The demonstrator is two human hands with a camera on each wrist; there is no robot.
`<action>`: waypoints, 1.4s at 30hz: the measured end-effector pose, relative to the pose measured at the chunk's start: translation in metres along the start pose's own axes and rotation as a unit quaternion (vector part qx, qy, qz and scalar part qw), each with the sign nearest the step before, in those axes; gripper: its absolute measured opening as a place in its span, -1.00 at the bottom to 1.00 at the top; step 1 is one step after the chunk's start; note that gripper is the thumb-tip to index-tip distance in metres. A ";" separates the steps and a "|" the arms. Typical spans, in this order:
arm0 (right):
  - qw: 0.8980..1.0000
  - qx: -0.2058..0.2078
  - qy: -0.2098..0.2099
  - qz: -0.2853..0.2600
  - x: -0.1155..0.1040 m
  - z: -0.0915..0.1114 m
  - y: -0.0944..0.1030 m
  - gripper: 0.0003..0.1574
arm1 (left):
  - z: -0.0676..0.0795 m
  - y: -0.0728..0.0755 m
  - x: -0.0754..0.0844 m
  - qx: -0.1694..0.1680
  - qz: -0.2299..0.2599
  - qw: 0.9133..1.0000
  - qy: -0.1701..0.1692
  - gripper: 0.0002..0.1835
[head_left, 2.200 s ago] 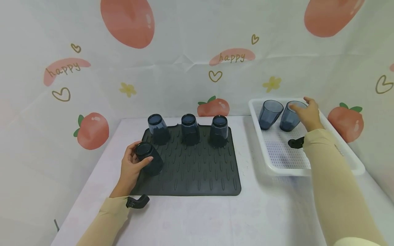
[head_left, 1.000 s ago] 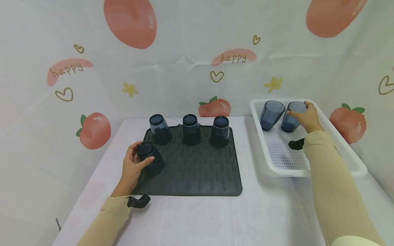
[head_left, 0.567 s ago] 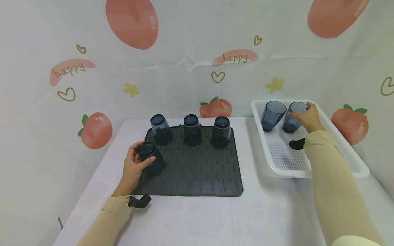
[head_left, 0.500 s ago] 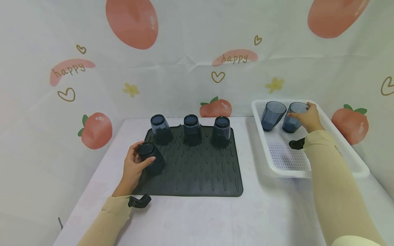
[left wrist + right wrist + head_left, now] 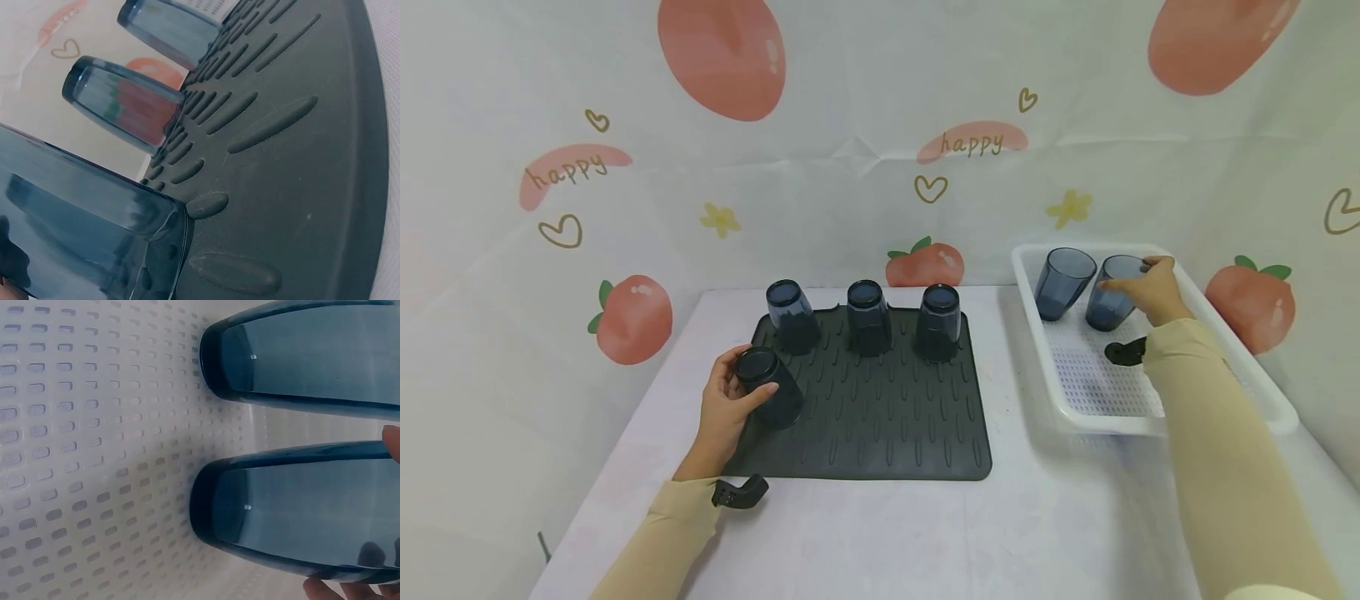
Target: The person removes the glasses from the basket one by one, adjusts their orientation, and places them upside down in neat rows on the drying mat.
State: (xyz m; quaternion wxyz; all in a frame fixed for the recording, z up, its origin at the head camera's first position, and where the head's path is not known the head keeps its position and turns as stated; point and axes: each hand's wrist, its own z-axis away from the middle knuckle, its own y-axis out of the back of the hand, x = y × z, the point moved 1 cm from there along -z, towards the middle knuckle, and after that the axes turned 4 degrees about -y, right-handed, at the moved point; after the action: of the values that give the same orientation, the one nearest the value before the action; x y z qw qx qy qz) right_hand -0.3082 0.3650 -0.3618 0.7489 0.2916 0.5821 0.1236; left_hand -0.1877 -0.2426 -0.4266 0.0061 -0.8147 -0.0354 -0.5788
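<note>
My left hand (image 5: 721,408) grips an upside-down dark blue drinking glass (image 5: 771,390) at the left side of the black ribbed mat (image 5: 880,433). In the left wrist view this glass (image 5: 87,219) has its rim down against the mat. On the right, my right hand (image 5: 1153,292) holds another blue glass (image 5: 1108,300), mouth up, inside the white basket (image 5: 1060,421). Fingertips show on both sides of that glass (image 5: 300,512) in the right wrist view. A second upright glass (image 5: 1063,285) leans beside it, apart from the hand.
Three upside-down glasses line the mat's back edge: a left one (image 5: 793,321), a middle one (image 5: 868,321) and a right one (image 5: 938,325). A printed cloth backdrop (image 5: 820,200) hangs behind the white table (image 5: 880,542).
The right hand has closed around the basket's right glass, which has shifted slightly toward the front. The left hand and its glass stay in place; the head view has drifted slightly.
</note>
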 end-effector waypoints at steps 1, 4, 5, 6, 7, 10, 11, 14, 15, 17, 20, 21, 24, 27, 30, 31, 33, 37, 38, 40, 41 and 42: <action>1.000 -0.004 0.000 0.000 0.000 0.001 0.000 0.34 | 0.000 0.000 0.000 0.001 0.000 1.000 0.001 -0.22; 1.000 -0.018 -0.001 -0.003 0.000 0.003 0.002 0.35 | -0.001 0.001 -0.002 0.002 0.000 1.000 0.005 -0.21; 1.000 -0.022 0.000 -0.004 -0.001 0.004 0.002 0.36 | -0.001 0.002 -0.003 0.002 0.000 1.000 0.006 -0.21; 1.000 -0.025 0.001 -0.004 -0.001 0.005 0.002 0.36 | -0.001 0.002 -0.003 0.004 0.001 1.000 0.008 -0.21; 1.000 -0.027 0.002 -0.004 -0.001 0.005 0.002 0.36 | -0.001 0.002 -0.004 0.005 0.000 1.000 0.009 -0.21; 0.999 -0.035 0.008 0.009 -0.002 0.006 0.003 0.34 | -0.001 0.003 -0.005 0.006 -0.003 1.000 0.008 -0.21; 0.999 -0.038 0.011 0.015 -0.001 0.006 0.003 0.34 | -0.001 0.003 -0.005 0.006 -0.002 1.000 0.007 -0.21; 0.998 -0.053 0.013 0.036 -0.001 0.006 0.006 0.38 | -0.001 0.002 -0.006 0.008 0.001 1.000 0.005 -0.21; 0.997 -0.059 0.012 0.042 -0.001 0.006 0.007 0.40 | 0.000 0.002 -0.006 0.008 0.002 1.000 0.004 -0.21; 0.996 -0.072 0.007 0.054 -0.001 0.008 0.009 0.43 | 0.000 0.002 -0.007 0.009 0.005 1.000 0.004 -0.21; 0.993 -0.098 0.008 0.069 -0.004 0.012 0.013 0.41 | -0.001 0.003 -0.008 0.007 0.009 1.000 0.004 -0.21; 0.992 -0.106 0.009 0.075 -0.004 0.014 0.014 0.40 | -0.001 0.003 -0.009 0.006 0.009 1.000 0.003 -0.21; 0.988 -0.128 0.015 0.087 -0.008 0.019 0.017 0.37 | -0.002 0.003 -0.009 0.002 0.011 1.000 -0.001 -0.21; 0.986 -0.137 0.017 0.092 -0.013 0.024 0.019 0.34 | -0.002 0.003 -0.009 -0.003 0.011 1.000 -0.006 -0.21; 0.985 -0.145 0.020 0.090 -0.019 0.031 0.020 0.31 | -0.003 0.004 -0.010 -0.005 0.011 1.000 -0.007 -0.20; 0.985 -0.147 0.022 0.090 -0.021 0.033 0.021 0.30 | -0.004 0.004 -0.010 -0.005 0.010 1.000 -0.007 -0.21; 0.984 -0.150 0.025 0.089 -0.026 0.038 0.021 0.29 | -0.004 0.004 -0.011 -0.003 0.009 1.000 -0.005 -0.21; 0.984 -0.153 0.031 0.086 -0.036 0.050 0.021 0.27 | -0.003 0.004 -0.011 0.001 0.009 1.000 -0.002 -0.22; 0.984 -0.154 0.033 0.086 -0.039 0.052 0.021 0.27 | -0.003 0.004 -0.011 0.001 0.009 1.000 -0.002 -0.22; 0.983 -0.153 0.036 0.090 -0.042 0.057 0.021 0.26 | -0.003 0.004 -0.010 0.001 0.007 1.000 -0.002 -0.22; 0.983 -0.152 0.038 0.094 -0.043 0.058 0.021 0.26 | -0.003 0.004 -0.010 0.002 0.006 1.000 -0.001 -0.22; 0.983 -0.151 0.039 0.097 -0.044 0.060 0.021 0.25 | -0.002 0.004 -0.010 0.002 0.005 1.000 0.000 -0.21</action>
State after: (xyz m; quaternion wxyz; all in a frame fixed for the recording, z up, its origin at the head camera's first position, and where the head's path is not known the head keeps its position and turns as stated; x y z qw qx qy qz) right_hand -0.2612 0.3414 -0.3048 0.7454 0.2247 0.5548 0.2935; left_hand -0.1931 -0.2473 -0.4352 0.0108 -0.8148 -0.0330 -0.5787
